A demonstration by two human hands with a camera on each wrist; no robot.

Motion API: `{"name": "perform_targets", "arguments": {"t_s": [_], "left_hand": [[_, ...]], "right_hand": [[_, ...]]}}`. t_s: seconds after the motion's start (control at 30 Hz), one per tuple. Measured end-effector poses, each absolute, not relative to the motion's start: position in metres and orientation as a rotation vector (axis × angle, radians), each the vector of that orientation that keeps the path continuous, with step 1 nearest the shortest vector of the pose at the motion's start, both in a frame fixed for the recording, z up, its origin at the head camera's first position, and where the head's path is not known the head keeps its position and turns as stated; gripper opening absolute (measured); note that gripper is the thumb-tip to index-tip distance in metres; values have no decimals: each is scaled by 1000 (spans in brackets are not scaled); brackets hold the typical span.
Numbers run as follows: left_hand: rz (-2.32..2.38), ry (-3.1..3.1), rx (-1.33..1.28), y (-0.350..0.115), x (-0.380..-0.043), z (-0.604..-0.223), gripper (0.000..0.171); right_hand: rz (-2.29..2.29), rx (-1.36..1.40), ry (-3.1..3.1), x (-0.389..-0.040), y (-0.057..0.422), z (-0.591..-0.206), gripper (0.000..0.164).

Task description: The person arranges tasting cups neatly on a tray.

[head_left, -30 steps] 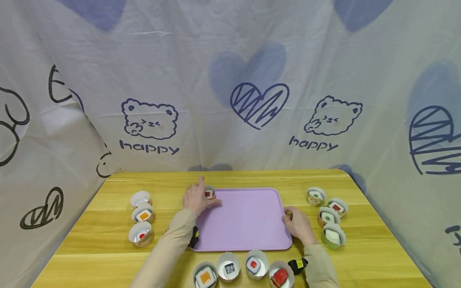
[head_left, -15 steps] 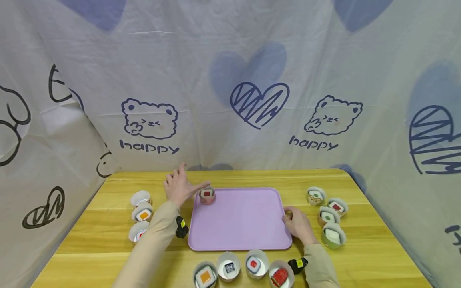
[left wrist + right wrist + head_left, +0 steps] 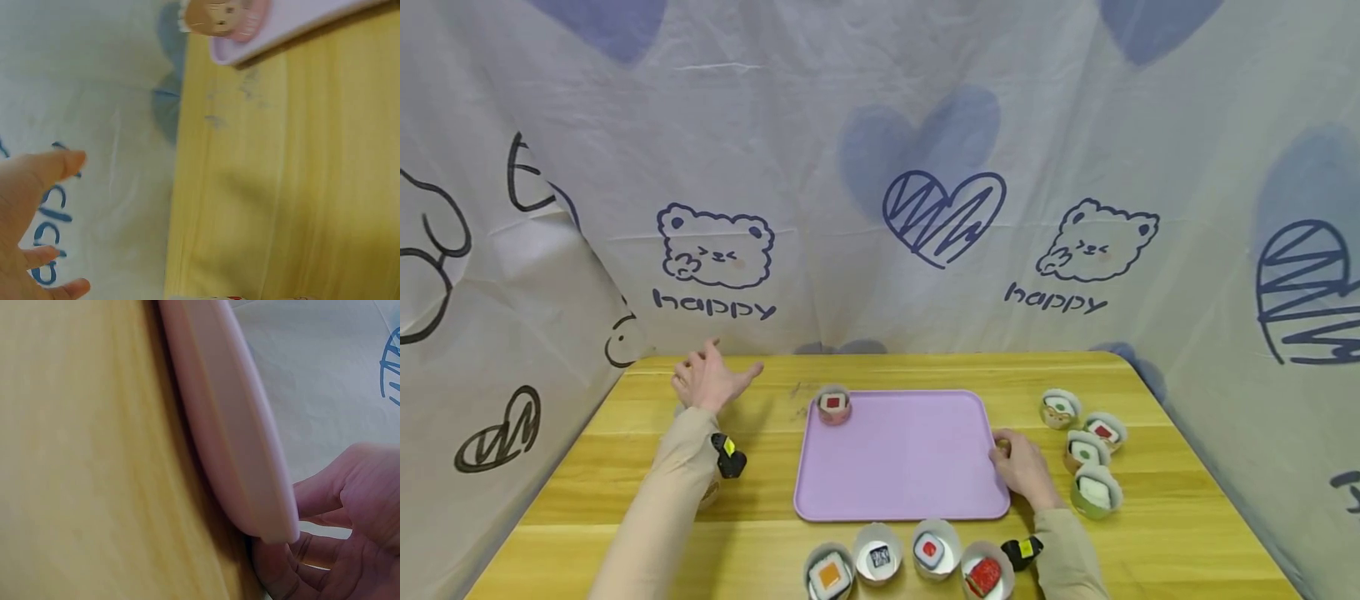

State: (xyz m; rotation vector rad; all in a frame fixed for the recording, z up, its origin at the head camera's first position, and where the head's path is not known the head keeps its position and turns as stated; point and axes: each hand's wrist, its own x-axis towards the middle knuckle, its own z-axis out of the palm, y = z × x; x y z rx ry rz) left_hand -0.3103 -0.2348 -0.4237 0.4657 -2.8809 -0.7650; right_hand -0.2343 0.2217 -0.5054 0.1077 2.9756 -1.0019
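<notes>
My left hand is raised over the left side of the table with its fingers spread, holding nothing. Beneath that arm, the small cups on the left are mostly hidden. At the right edge of the lilac tray, my right hand grips the rim; the right wrist view shows its thumb and fingers around the tray's corner. A small pink cup with a red-centred white sushi-like piece stands in the tray's back left corner. In the left wrist view that cup bears a cartoon face.
Along the tray's front stand several paper cups, among them one with an orange-centred piece and one with a red piece. More cups, including a green one, cluster at the right. A printed cloth hangs behind the table.
My left hand has let go of the pink cup in the tray's back left corner and moved left, over the left cups. The right hand stays at the tray's rim.
</notes>
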Motion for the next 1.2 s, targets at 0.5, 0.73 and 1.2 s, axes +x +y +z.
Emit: {"name": "perform_targets", "arguments": {"t_s": [0.5, 0.73, 1.2], "left_hand": [[-1093, -3088, 570, -266, -295, -422, 95], [-1130, -3117, 566, -273, -294, -430, 98], [-1119, -3119, 618, -281, -289, -438, 77]], "right_hand": [[-995, 97, 2978, -235, 222, -506, 36], [-1002, 88, 2986, -235, 222, -507, 36], [-1007, 74, 2997, -235, 222, -507, 35]]}}
